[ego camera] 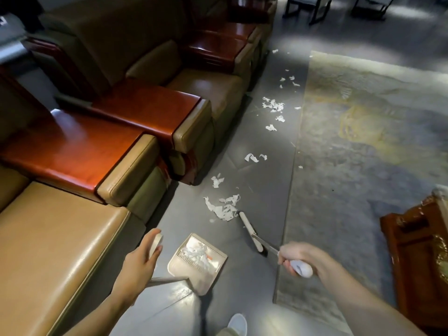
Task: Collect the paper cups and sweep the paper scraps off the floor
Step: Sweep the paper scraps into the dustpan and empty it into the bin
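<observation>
torn white paper scraps [224, 208] lie in a loose heap on the grey floor [278, 146], touching the far end of the broom [250, 231] head. more scraps trail away in small clusters along the strip of floor between the sofas [55, 238] and the rug [351, 166].

the broom head lies slanted on the floor by the rug's edge. its metal shaft runs back to the right hand [297, 259], whose fingers are curled tight round the white grip.

near the heap, the beige dustpan [218, 254] sits on the floor with a pile of white scraps inside. its handle runs back under the left hand [139, 263], whose curled fingers hold a white paper cup [156, 240]. whether that hand also grips the handle i cannot tell.

the tan sofas on the left carry glossy red-brown armrests [72, 154]. a carved wooden piece [417, 263] stands on the rug at the right edge, and a white slipper [238, 322] shows at the bottom.
</observation>
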The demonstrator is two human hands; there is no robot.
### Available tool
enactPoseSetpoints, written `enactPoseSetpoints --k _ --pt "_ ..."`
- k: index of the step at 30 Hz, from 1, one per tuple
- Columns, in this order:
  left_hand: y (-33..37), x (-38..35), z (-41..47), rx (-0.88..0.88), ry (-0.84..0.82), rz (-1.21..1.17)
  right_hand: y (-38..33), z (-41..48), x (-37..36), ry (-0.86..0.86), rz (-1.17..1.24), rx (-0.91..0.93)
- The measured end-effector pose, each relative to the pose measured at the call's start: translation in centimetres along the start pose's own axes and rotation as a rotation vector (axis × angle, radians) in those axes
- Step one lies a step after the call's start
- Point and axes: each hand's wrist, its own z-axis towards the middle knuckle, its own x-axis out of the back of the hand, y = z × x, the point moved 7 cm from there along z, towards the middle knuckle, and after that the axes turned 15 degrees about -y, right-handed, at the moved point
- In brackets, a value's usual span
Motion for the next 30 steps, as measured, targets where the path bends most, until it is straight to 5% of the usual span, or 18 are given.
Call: enactPoseSetpoints --k 9,14,30 --pt "-5.1 3.0 -6.6 0.016 0.024 0.016 -1.1 -4.6 -10.7 -0.106 0.078 0.097" --pt "-8.9 5.3 -12.4 0.027 0.062 0.031 -2.5 -5.7 -17.4 -0.16 -0.163 0.056" --pt "-23.1 10.1 -25.8 0.209 0.208 -0.009 -6.0 2.1 -29.0 -0.46 -0.061 -0.112"
